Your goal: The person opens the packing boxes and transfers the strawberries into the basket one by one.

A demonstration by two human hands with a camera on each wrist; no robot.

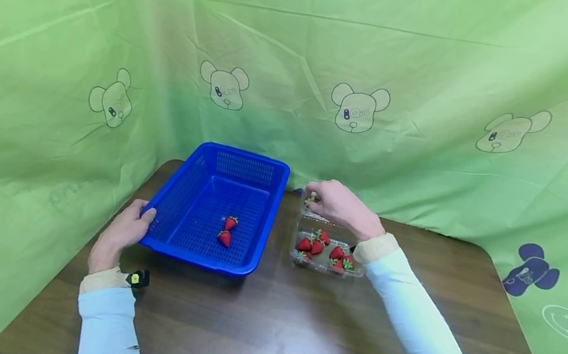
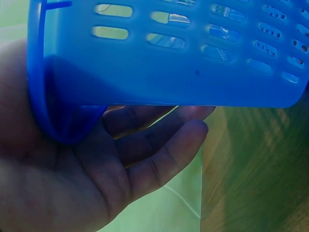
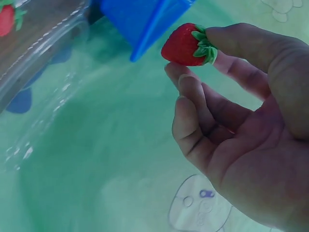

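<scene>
My left hand (image 1: 129, 226) grips the left front corner of a blue plastic basket (image 1: 273, 218), thumb over the rim. In the left wrist view, its fingers (image 2: 164, 159) reach beneath the slotted wall. Two red strawberries (image 1: 224, 238) lie on the basket floor, close together. My right hand (image 1: 341, 205) is above the back of a clear hinged plastic box (image 1: 331, 228). Between thumb and fingertips it pinches a strawberry (image 3: 183, 46) by its green leaves, as the right wrist view shows. Several more strawberries (image 1: 317, 246) sit in the front half of the box.
Both containers stand side by side on a brown wooden table (image 1: 282, 336), near its back edge. A green curtain (image 1: 304, 39) with printed bear heads hangs right behind and along the sides.
</scene>
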